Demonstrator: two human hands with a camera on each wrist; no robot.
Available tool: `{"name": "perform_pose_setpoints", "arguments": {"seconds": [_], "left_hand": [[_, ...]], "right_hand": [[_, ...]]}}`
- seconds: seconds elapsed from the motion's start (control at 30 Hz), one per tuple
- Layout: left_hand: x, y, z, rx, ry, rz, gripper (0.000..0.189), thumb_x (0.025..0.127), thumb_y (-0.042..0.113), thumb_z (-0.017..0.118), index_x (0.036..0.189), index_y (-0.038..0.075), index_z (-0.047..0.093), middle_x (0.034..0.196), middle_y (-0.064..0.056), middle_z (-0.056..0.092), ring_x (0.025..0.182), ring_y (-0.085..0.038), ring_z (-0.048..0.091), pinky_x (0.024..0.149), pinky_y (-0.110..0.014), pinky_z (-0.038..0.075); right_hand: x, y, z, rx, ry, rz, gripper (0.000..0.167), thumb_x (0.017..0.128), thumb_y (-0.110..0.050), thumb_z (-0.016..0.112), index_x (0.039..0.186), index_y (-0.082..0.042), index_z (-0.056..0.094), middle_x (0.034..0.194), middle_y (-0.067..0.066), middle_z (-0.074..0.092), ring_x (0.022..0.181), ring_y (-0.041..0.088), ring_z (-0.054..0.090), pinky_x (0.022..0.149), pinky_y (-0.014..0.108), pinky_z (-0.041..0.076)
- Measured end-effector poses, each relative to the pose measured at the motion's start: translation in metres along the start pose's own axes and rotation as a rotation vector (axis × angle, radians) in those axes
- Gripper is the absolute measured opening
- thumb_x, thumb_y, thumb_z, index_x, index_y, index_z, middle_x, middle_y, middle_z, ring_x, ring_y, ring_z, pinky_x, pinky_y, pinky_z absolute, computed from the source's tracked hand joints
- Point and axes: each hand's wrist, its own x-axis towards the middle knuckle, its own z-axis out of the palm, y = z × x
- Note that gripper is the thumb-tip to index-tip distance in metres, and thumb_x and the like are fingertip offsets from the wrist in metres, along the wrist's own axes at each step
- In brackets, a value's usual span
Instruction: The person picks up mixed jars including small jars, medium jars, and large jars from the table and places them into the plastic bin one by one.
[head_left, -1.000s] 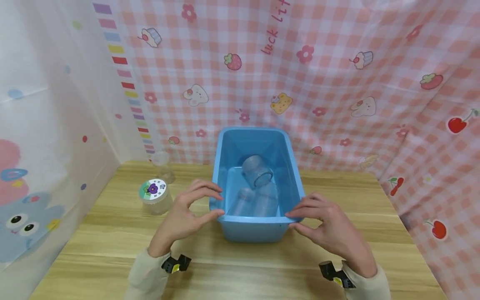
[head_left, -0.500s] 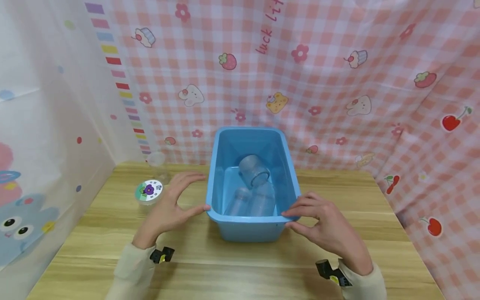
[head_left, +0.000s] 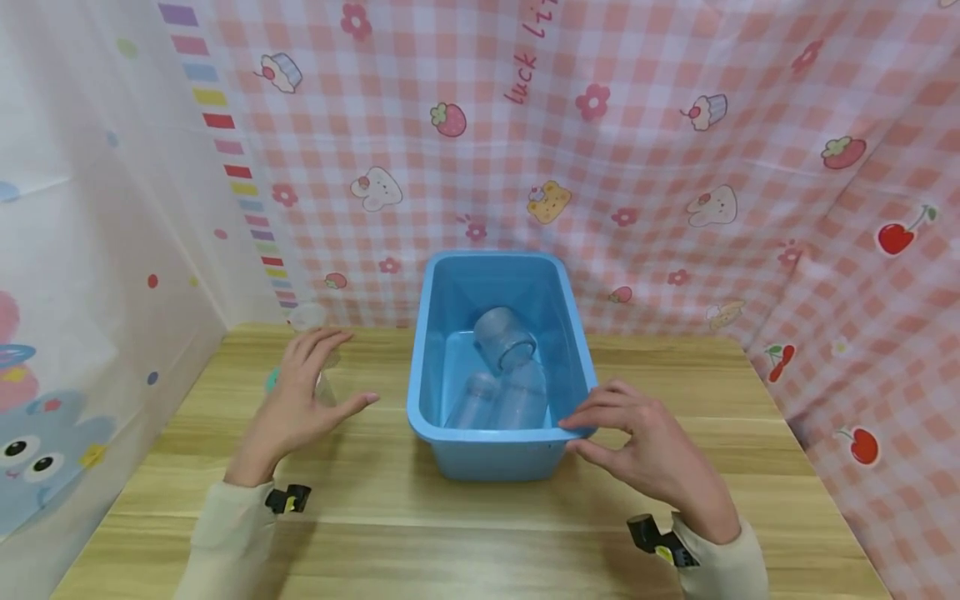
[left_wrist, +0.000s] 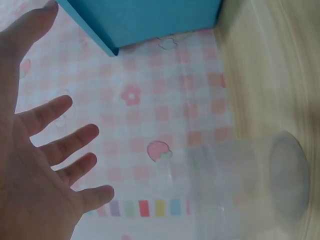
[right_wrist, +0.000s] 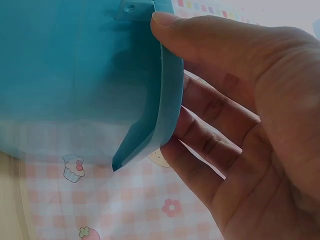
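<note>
A blue plastic bin (head_left: 497, 463) stands on the table. Inside it lie a wide clear jar (head_left: 502, 332) and two other clear containers (head_left: 521, 398), tipped over. My right hand (head_left: 645, 446) pinches the bin's near right corner, thumb below the rim (right_wrist: 170, 95) and fingers on its other side in the right wrist view. My left hand (head_left: 288, 410) hovers apart from the bin, fingers spread, holding nothing. It mostly hides a jar with a printed lid (head_left: 272, 380). A clear container (head_left: 306, 315) shows behind the fingers. One clear cylinder (left_wrist: 225, 185) appears beyond this hand in the left wrist view.
The wooden table (head_left: 450, 542) meets a pink checked cloth (head_left: 480, 167) close behind the bin. A white patterned cloth (head_left: 105, 250) hangs along the left side, and checked cloth continues on the right.
My left hand has let go of the bin's rim and moved left, over the jar with the printed lid. The right hand keeps its hold. The head view has shifted slightly.
</note>
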Motion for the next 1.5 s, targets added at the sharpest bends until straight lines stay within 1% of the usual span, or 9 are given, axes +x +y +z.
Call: {"name": "perform_pose_setpoints", "arguments": {"seconds": [0.27,0.37,0.6,0.77,0.93,1.03,1.17,1.27,1.5], "left_hand": [[-0.009,-0.020,-0.006,0.021,-0.013,-0.131,0.095,0.077,0.034,0.090,0.153,0.007,0.040,0.158,-0.024,0.035,0.154,-0.048,0.015,0.115,-0.075,0.024],[-0.014,-0.028,-0.006,-0.007,0.004,-0.169,0.098,0.076,0.032,0.091,0.155,0.007,0.038,0.159,-0.025,0.032,0.152,-0.048,0.016,0.115,-0.075,0.023],[-0.025,-0.044,-0.005,-0.088,0.035,-0.296,0.110,0.075,0.034,0.093,0.160,0.008,0.028,0.161,-0.027,0.030,0.148,-0.052,0.023,0.111,-0.076,0.027],[-0.035,-0.048,-0.003,-0.171,0.049,-0.433,0.122,0.074,0.034,0.094,0.164,0.012,0.015,0.164,-0.028,0.025,0.145,-0.055,0.028,0.109,-0.079,0.029],[-0.043,-0.055,0.001,-0.254,0.090,-0.505,0.127,0.074,0.024,0.094,0.166,0.017,0.007,0.164,-0.029,0.024,0.146,-0.054,0.028,0.114,-0.077,0.024],[-0.048,-0.060,0.004,-0.306,0.086,-0.562,0.130,0.075,0.024,0.093,0.166,0.021,0.000,0.163,-0.029,0.023,0.148,-0.052,0.026,0.116,-0.075,0.023],[-0.053,-0.067,0.010,-0.379,0.066,-0.671,0.133,0.078,0.027,0.091,0.165,0.022,-0.008,0.165,-0.029,0.020,0.150,-0.052,0.024,0.118,-0.073,0.023],[-0.054,-0.071,0.013,-0.394,0.060,-0.732,0.127,0.081,0.029,0.089,0.165,0.018,-0.005,0.167,-0.028,0.018,0.150,-0.053,0.026,0.118,-0.069,0.029],[-0.052,-0.073,0.017,-0.365,0.078,-0.806,0.106,0.084,0.031,0.086,0.163,0.010,0.018,0.160,-0.025,0.034,0.144,-0.046,0.041,0.110,-0.052,0.046]], "right_hand": [[0.000,0.000,-0.001,-0.012,-0.015,0.020,0.029,0.077,-0.012,0.090,0.102,-0.025,0.081,0.098,-0.015,0.072,0.097,0.008,0.062,0.081,0.024,0.055],[0.000,0.000,-0.001,-0.013,-0.015,0.020,0.030,0.076,-0.012,0.090,0.101,-0.025,0.081,0.098,-0.015,0.073,0.097,0.008,0.062,0.081,0.025,0.056],[0.000,-0.001,0.000,-0.004,-0.005,0.006,0.033,0.074,-0.009,0.091,0.101,-0.024,0.081,0.097,-0.014,0.073,0.097,0.009,0.062,0.084,0.016,0.051],[0.001,-0.001,-0.001,-0.007,-0.015,0.025,0.032,0.075,-0.011,0.091,0.101,-0.026,0.081,0.097,-0.015,0.072,0.097,0.008,0.061,0.082,0.022,0.054],[0.001,-0.001,-0.001,-0.009,-0.026,0.037,0.031,0.076,-0.012,0.091,0.101,-0.025,0.081,0.097,-0.016,0.072,0.097,0.007,0.061,0.081,0.026,0.056],[0.001,-0.001,-0.001,-0.010,-0.030,0.039,0.031,0.076,-0.012,0.091,0.102,-0.025,0.081,0.097,-0.015,0.072,0.097,0.007,0.061,0.081,0.027,0.056],[0.001,-0.001,-0.001,-0.010,-0.030,0.040,0.030,0.077,-0.012,0.090,0.102,-0.025,0.080,0.098,-0.015,0.072,0.097,0.007,0.061,0.082,0.027,0.056],[0.001,-0.001,-0.001,-0.009,-0.028,0.043,0.030,0.077,-0.012,0.090,0.102,-0.026,0.080,0.098,-0.016,0.072,0.097,0.007,0.061,0.081,0.027,0.057],[0.000,-0.001,0.000,-0.010,-0.034,0.056,0.030,0.077,-0.013,0.090,0.102,-0.027,0.080,0.097,-0.016,0.072,0.097,0.007,0.061,0.081,0.029,0.057]]}}
